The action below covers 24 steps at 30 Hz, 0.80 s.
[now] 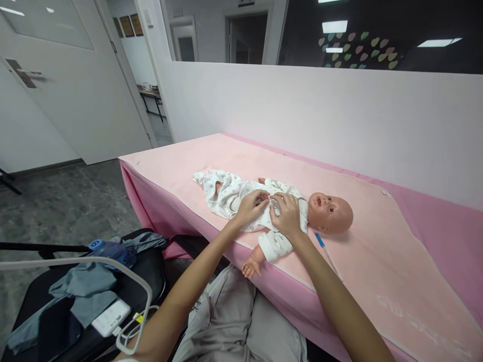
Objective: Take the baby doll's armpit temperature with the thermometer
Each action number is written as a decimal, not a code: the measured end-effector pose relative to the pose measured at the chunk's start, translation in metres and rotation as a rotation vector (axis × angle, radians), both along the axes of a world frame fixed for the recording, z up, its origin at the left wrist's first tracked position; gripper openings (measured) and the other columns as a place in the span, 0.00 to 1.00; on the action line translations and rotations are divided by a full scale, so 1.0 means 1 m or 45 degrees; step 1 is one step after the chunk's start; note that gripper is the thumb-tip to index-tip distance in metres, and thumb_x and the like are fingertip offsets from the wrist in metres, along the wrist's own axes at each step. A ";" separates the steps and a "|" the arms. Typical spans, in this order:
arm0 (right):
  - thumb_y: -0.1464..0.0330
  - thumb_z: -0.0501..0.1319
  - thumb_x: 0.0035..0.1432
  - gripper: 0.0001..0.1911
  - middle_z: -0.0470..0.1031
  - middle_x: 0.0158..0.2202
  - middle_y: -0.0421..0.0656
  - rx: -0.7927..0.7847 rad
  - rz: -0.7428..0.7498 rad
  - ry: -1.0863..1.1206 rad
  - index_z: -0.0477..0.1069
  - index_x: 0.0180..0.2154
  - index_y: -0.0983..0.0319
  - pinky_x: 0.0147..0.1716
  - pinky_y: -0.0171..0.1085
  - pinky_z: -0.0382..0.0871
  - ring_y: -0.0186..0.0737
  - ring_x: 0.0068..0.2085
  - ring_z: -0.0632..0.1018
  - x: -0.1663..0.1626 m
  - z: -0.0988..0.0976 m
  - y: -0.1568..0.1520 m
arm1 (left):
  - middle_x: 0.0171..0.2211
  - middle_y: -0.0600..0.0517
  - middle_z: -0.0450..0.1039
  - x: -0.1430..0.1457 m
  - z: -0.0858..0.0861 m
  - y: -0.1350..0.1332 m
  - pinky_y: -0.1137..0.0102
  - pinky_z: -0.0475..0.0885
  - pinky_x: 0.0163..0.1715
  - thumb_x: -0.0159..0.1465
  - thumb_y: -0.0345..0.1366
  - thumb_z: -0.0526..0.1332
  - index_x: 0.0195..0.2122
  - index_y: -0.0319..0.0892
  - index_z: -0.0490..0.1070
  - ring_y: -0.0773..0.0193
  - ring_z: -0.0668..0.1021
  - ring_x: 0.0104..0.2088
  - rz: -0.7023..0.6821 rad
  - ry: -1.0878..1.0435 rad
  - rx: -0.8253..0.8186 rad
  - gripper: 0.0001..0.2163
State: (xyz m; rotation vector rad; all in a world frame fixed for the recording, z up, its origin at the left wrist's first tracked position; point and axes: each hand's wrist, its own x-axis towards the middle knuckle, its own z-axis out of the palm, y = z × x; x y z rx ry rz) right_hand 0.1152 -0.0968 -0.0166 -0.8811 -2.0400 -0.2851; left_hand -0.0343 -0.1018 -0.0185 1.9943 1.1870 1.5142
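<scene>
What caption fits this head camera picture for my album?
Both hands, left hand and right hand, rest on a baby doll's white outfit on a pink table.

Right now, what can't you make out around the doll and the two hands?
- Head view: the fastening on the doll's white romper is covered by the left hand and right hand.
- The pen-like stick beside the doll's head is too thin to identify.
- The items on the black chair are cut off by the bottom edge.
</scene>
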 end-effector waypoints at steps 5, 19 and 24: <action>0.74 0.54 0.51 0.14 0.70 0.41 0.47 0.052 0.003 -0.064 0.68 0.41 0.63 0.47 0.45 0.59 0.45 0.44 0.67 0.001 0.000 0.000 | 0.40 0.47 0.72 -0.018 0.000 0.008 0.71 0.71 0.33 0.59 0.35 0.57 0.40 0.39 0.68 0.66 0.75 0.33 0.038 -0.249 -0.135 0.10; 0.70 0.51 0.61 0.08 0.69 0.32 0.45 0.000 0.051 -0.236 0.67 0.32 0.62 0.38 0.39 0.60 0.40 0.36 0.68 -0.021 -0.001 -0.003 | 0.39 0.49 0.73 -0.046 -0.001 -0.013 0.64 0.67 0.45 0.57 0.38 0.60 0.37 0.44 0.75 0.59 0.74 0.42 -0.032 0.237 -0.038 0.08; 0.70 0.50 0.61 0.08 0.68 0.32 0.45 -0.013 0.032 -0.218 0.66 0.33 0.62 0.37 0.39 0.59 0.41 0.36 0.67 -0.020 -0.003 -0.002 | 0.38 0.50 0.74 -0.045 -0.004 -0.010 0.64 0.67 0.45 0.57 0.36 0.61 0.36 0.45 0.76 0.60 0.74 0.41 0.022 0.252 -0.007 0.08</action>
